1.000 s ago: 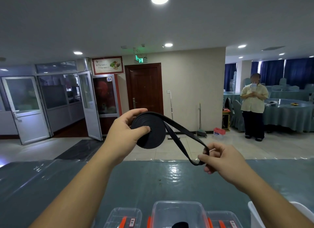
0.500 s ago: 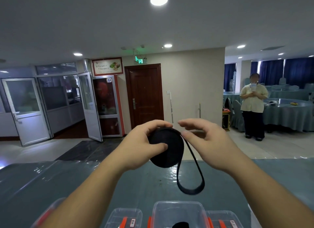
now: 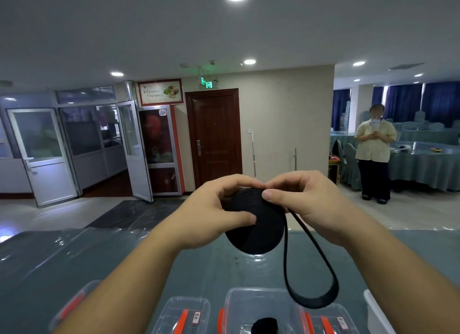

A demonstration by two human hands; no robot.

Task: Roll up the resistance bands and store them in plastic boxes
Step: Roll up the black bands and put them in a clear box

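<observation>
1. Holding a black resistance band (image 3: 256, 224), rolled up into a fat round roll, up in the air above the counter (image 3: 104, 259).
2. Gripping the roll with the left hand (image 3: 211, 214), thumb lying flat across the front of the roll and fingers (image 3: 234, 181) curled over its top.
3. Pinching the top edge of the roll with the right hand (image 3: 308, 201), thumb and fingers curled down onto the band.
4. Touching at the fingertips, both hands, right on top of the roll.
5. Hanging down from the roll, under the right hand: a long loose loop (image 3: 311, 301) of the same band, not rolled up.
6. Dangling low, the bottom of that loop, in front of the clear plastic boxes (image 3: 258, 306).
7. Sitting in a row at the near edge of the counter: those boxes, with orange clips.
8. Peeking up from the middle box: a small black thing (image 3: 265, 325), too cut off to tell what.
9. Covering the counter: a shiny blue-green cloth.
10. Standing far off on the right by a round table (image 3: 428, 164): a person (image 3: 374, 154) in a pale shirt and dark trousers.
11. Standing shut behind the hands: a dark brown door (image 3: 215, 137).
</observation>
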